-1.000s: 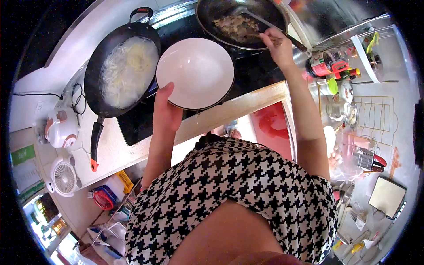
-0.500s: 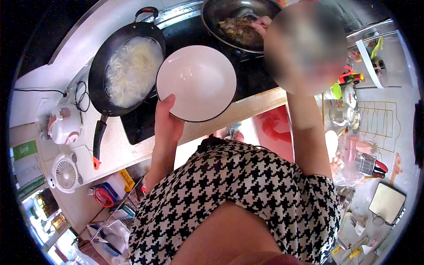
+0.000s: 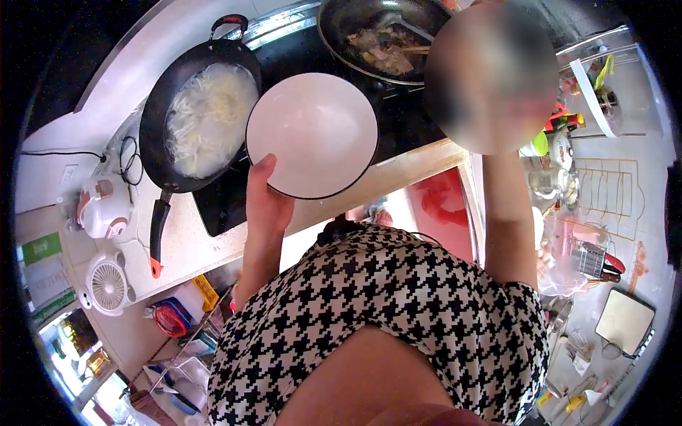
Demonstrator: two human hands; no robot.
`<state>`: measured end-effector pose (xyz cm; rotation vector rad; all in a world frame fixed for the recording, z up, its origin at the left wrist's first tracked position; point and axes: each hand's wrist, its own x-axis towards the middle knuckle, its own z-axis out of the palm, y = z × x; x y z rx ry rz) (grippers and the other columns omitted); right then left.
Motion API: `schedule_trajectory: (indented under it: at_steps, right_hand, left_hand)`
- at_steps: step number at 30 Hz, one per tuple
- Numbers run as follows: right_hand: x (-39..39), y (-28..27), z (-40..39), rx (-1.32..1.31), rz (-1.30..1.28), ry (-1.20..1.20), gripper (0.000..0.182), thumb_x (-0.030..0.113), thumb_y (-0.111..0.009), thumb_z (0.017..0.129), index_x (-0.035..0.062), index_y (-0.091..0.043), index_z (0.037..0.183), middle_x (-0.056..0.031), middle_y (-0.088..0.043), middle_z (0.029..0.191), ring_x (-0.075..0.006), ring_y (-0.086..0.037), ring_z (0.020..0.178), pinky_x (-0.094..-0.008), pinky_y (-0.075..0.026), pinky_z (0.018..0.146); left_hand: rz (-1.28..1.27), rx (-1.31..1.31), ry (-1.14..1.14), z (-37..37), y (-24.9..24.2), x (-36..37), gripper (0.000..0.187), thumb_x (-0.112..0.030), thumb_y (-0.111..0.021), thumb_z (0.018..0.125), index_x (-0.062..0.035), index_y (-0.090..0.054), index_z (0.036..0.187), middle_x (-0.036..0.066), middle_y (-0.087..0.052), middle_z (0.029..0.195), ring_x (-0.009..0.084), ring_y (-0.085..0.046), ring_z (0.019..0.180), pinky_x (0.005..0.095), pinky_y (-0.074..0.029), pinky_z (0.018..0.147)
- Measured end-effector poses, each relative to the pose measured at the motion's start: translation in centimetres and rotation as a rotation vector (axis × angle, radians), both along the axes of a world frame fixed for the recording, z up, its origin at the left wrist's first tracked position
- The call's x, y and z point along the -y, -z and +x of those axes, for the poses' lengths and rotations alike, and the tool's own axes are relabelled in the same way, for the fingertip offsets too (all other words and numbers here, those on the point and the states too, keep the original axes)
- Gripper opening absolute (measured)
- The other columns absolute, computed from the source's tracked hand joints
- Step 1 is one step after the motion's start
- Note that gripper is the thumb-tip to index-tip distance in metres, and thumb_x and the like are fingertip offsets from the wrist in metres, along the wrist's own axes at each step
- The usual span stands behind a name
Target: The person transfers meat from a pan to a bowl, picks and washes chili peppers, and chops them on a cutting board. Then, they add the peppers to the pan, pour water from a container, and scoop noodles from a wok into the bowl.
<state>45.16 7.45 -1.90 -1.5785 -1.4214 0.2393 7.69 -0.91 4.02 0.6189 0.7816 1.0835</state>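
My left hand (image 3: 270,202) grips the near left rim of a white bowl (image 3: 316,135), thumb over the edge. The bowl has a dark rim, its inside faces me, and no food shows in it. Left of it, a black wok (image 3: 155,135) holds pale noodles (image 3: 209,121) in cloudy liquid. Behind the bowl stands a dark frying pan (image 3: 332,51) with browned food (image 3: 383,55), a metal spatula (image 3: 413,27) and what look like wooden chopsticks (image 3: 414,50). A blurred patch hides my right hand and whatever it holds; only the forearm (image 3: 510,227) shows.
Both pans rest on a black cooktop (image 3: 227,206). The wok's handle (image 3: 160,227) juts over the pale counter (image 3: 188,248). A rice cooker (image 3: 106,206) and small white fan (image 3: 109,284) stand at left. Bottles (image 3: 566,122), jars and a wire rack (image 3: 604,188) are at right.
My right hand has left the frying pan, where its fingers showed, and is now behind the blurred patch. Its forearm has shifted right. The bowl stays in my left hand, nearly unmoved.
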Motion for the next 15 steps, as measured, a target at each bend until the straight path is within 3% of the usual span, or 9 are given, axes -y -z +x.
schedule_trajectory:
  at_steps: [2, 3, 7, 10, 15]
  right_hand:
    - [-0.1, 0.4, 1.5, -0.154, 0.042, -0.003, 0.024, 0.03, -0.063, 0.076, 0.0079, -0.056, 0.078, -0.0067, -0.059, 0.067, -0.0176, -0.055, 0.06, -0.0278, -0.044, 0.056]
    - [0.8, -1.0, 0.8, -0.108, -0.02, 0.065, 0.022, 0.025, -0.06, 0.079, 0.0035, -0.058, 0.081, -0.0019, -0.058, 0.067, -0.009, -0.052, 0.062, -0.0225, -0.041, 0.058]
    - [-0.2, 0.0, -0.6, 0.114, -0.022, 0.009, 0.02, 0.024, -0.059, 0.08, 0.004, -0.056, 0.08, -0.0026, -0.058, 0.067, -0.0088, -0.052, 0.063, -0.0221, -0.041, 0.059]
    - [-0.6, -0.1, -2.7, 0.128, -0.018, -0.09, 0.02, 0.023, -0.059, 0.079, 0.0037, -0.054, 0.08, -0.0042, -0.057, 0.068, -0.0123, -0.053, 0.063, -0.0247, -0.042, 0.059]
    - [0.3, -1.5, -1.5, 0.155, -0.086, -0.045, 0.019, 0.022, -0.059, 0.079, 0.0045, -0.054, 0.08, -0.0072, -0.058, 0.069, -0.0148, -0.053, 0.062, -0.0255, -0.042, 0.059]
  left_hand:
    - [0.003, 0.012, -0.001, 0.2, 0.2, -0.1, 0.05, -0.027, -0.048, 0.078, 0.0005, -0.038, 0.119, 0.012, -0.048, 0.116, 0.0249, -0.045, 0.108, 0.0383, -0.034, 0.092]
    - [-0.002, 0.023, 0.006, 0.2, 0.4, -0.2, 0.05, -0.026, -0.048, 0.078, 0.0008, -0.039, 0.119, 0.011, -0.048, 0.116, 0.0231, -0.045, 0.108, 0.0365, -0.034, 0.092]
    - [-0.007, 0.047, 0.01, 0.2, 0.4, -0.5, 0.048, -0.023, -0.048, 0.079, 0.0017, -0.039, 0.118, 0.01, -0.048, 0.116, 0.0197, -0.045, 0.108, 0.0328, -0.034, 0.091]
    - [-0.021, 0.059, 0.009, 0.2, 0.1, -0.9, 0.047, -0.023, -0.048, 0.079, 0.0019, -0.04, 0.118, 0.01, -0.048, 0.116, 0.0198, -0.045, 0.108, 0.0329, -0.034, 0.091]
    - [-0.024, 0.056, 0.003, -0.2, 0.1, -0.9, 0.048, -0.024, -0.047, 0.079, 0.0009, -0.039, 0.119, 0.009, -0.048, 0.116, 0.02, -0.044, 0.109, 0.0333, -0.034, 0.091]
